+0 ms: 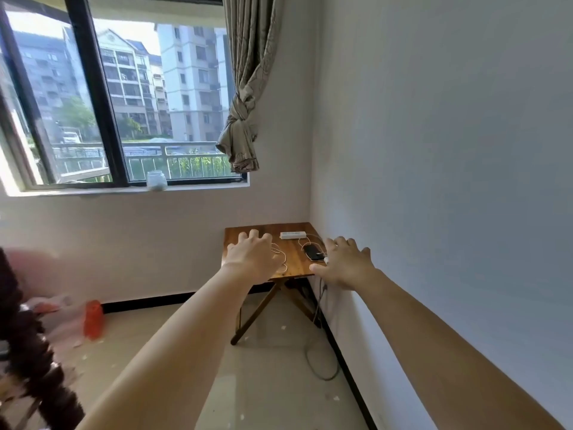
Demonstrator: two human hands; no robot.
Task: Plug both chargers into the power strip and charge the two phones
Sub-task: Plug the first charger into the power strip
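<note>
A small wooden folding table (pixel 294 268) stands in the room's corner. A white power strip (pixel 292 235) lies near its far edge. A dark phone (pixel 313 252) rests on the right side, with a white cable (pixel 305 242) looping beside it. More white cable (pixel 282 262) lies in the middle. My left hand (pixel 252 255) is stretched out in front of the table's left part, fingers spread, holding nothing. My right hand (pixel 345 264) hovers at the table's right edge, fingers apart, empty. A second phone and the charger plugs are not visible; my hands hide parts of the tabletop.
White walls meet behind the table. A grey power cord (pixel 319 361) trails on the floor by the right wall. A red object (pixel 94 319) and clutter lie at the left on the floor. A window with a knotted curtain (pixel 242 131) is above.
</note>
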